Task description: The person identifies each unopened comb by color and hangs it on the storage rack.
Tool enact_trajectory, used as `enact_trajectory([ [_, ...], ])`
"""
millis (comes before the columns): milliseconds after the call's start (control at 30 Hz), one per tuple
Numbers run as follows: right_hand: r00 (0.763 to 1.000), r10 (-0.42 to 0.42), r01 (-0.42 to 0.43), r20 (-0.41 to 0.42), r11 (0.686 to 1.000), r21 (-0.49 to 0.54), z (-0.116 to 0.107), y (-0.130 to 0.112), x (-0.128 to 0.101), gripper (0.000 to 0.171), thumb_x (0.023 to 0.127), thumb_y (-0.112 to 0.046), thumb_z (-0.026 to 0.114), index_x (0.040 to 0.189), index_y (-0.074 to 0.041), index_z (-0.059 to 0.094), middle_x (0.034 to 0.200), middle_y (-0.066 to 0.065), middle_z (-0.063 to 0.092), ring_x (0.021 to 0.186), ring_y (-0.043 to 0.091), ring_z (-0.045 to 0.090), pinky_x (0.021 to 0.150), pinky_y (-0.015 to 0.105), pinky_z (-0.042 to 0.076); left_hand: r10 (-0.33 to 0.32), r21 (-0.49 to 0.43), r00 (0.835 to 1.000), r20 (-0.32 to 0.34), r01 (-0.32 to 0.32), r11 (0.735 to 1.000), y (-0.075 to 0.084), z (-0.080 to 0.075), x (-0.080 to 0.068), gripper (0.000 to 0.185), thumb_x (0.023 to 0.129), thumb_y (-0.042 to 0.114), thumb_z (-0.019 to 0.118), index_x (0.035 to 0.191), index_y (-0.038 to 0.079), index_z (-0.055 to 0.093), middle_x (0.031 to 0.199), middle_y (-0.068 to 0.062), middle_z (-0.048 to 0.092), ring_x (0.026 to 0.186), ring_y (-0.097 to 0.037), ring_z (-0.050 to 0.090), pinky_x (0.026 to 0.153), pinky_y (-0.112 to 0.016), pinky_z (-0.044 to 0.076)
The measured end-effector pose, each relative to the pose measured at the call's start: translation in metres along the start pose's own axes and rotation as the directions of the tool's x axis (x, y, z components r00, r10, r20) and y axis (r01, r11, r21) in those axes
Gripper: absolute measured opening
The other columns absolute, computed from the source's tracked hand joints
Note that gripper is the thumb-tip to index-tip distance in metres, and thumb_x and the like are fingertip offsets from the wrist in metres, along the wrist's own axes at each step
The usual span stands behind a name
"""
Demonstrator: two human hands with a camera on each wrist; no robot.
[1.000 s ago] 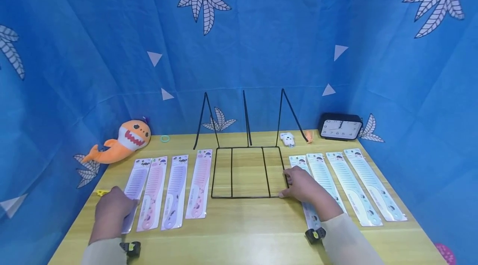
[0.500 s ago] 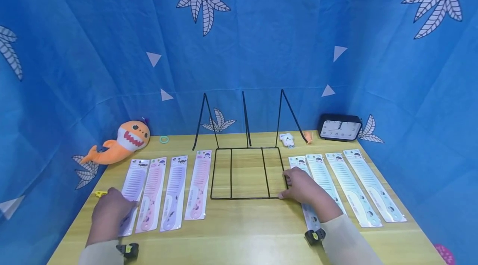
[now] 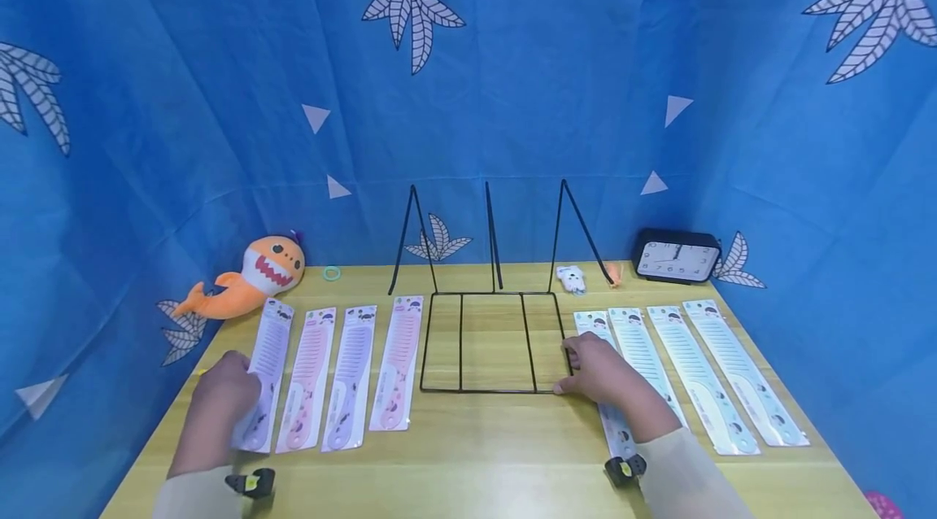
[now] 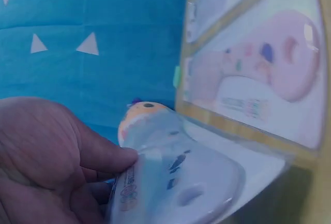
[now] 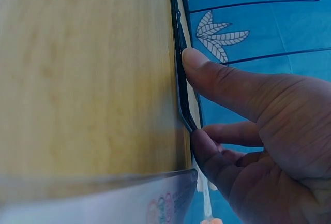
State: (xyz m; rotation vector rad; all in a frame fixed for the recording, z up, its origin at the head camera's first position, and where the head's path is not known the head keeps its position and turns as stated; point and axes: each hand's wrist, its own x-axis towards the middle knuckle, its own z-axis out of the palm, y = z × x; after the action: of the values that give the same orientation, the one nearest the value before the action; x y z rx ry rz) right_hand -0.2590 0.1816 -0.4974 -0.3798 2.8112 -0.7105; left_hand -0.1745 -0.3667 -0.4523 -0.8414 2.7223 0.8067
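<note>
My left hand (image 3: 225, 389) pinches the left edge of a packaged purple comb (image 3: 271, 352), the leftmost of its row. In the left wrist view, the thumb lies over the clear wrapper of this comb (image 4: 207, 177), which is tilted up off the table. My right hand (image 3: 600, 368) holds the near right corner of a black wire rack (image 3: 461, 340). The right wrist view has thumb and fingers on the rack's wire (image 5: 181, 89). Beside the left hand's comb lie a pink comb (image 3: 306, 381), another purple comb (image 3: 349, 381) and another pink comb (image 3: 398, 364), all packaged.
Several packaged green combs (image 3: 703, 381) lie right of the rack, one partly under my right forearm. Along the back are an orange shark plush (image 3: 245, 287), a teal ring (image 3: 332, 273), a small white bear figure (image 3: 571, 279) and a black clock (image 3: 677, 256). Blue curtain surrounds the table.
The leftmost purple comb has been lifted and tilted by my left hand, its far end shifting away toward the plush. The right hand stays on the rack. The head view has shifted slightly.
</note>
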Motion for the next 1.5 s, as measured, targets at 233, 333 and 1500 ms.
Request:
enact_trajectory([
  [233,1.0,0.016,-0.016,0.004,1.0,-0.007,0.002,0.002,0.0,0.085,0.082,-0.033,0.098,0.149,0.006,0.061,0.142,0.027,0.063,0.132,0.043,0.063,0.118,0.06,0.051,0.125,-0.091,0.991,-0.049,-0.129,0.987,0.012,-0.014,-0.007,0.053,0.113,0.009,0.038,0.162,-0.004,0.024,0.143,-0.04,0.052,0.12,-0.054,0.059,0.084,-0.052,0.059],
  [333,1.0,0.017,-0.017,0.006,1.0,-0.01,0.003,0.002,0.0,0.085,0.082,-0.033,0.098,0.149,0.005,0.061,0.141,0.027,0.063,0.131,0.042,0.063,0.118,0.06,0.052,0.194,-0.18,0.979,-0.063,-0.202,0.963,0.017,-0.015,-0.012,0.054,0.114,0.01,0.039,0.164,0.002,0.022,0.151,-0.039,0.047,0.128,-0.056,0.057,0.09,-0.056,0.061],
  [1500,1.0,0.013,-0.012,0.027,0.998,-0.055,-0.003,-0.009,-0.003,0.08,0.088,-0.031,0.094,0.149,0.007,0.06,0.14,0.028,0.061,0.132,0.043,0.062,0.119,0.06,0.051,0.845,-0.421,0.503,-0.18,-0.816,0.396,0.081,0.022,-0.094,0.028,0.109,-0.006,0.058,0.132,0.009,0.059,0.127,-0.012,0.074,0.113,-0.001,0.07,0.092,-0.02,0.062],
])
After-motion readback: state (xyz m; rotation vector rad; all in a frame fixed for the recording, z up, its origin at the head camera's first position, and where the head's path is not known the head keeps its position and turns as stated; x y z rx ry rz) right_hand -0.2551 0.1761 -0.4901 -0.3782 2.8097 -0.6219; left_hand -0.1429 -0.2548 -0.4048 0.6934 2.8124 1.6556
